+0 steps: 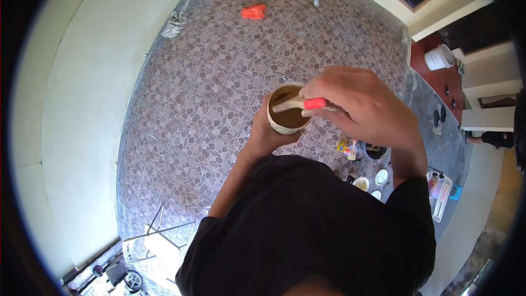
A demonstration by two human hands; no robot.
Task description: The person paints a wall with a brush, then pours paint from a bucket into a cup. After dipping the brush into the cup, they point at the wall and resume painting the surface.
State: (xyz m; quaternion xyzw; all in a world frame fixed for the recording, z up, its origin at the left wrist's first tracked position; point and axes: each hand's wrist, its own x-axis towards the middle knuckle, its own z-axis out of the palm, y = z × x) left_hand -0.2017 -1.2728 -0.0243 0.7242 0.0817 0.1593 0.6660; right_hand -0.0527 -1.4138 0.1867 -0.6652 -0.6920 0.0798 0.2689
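My left hand [265, 134] is wrapped round a pale, smudged cup [286, 129], held up in front of my chest. Brown liquid [290, 117] covers the inside of it, with darker brown up the far wall. In my right hand [362, 101] is a paintbrush [295, 103] with a wooden-coloured, red-ended handle, pinched between thumb and fingers. The brush slants down over the rim into the cup, and its lower end lies inside against the brown.
On the patterned tile floor lie a crumpled orange-red bag [253, 11] and a greyish rag [175, 24]. Open tins [361, 184], a dark bucket [376, 152] and a tray [440, 197] stand at the right. A white bucket [438, 57] and a person [497, 140] are farther off.
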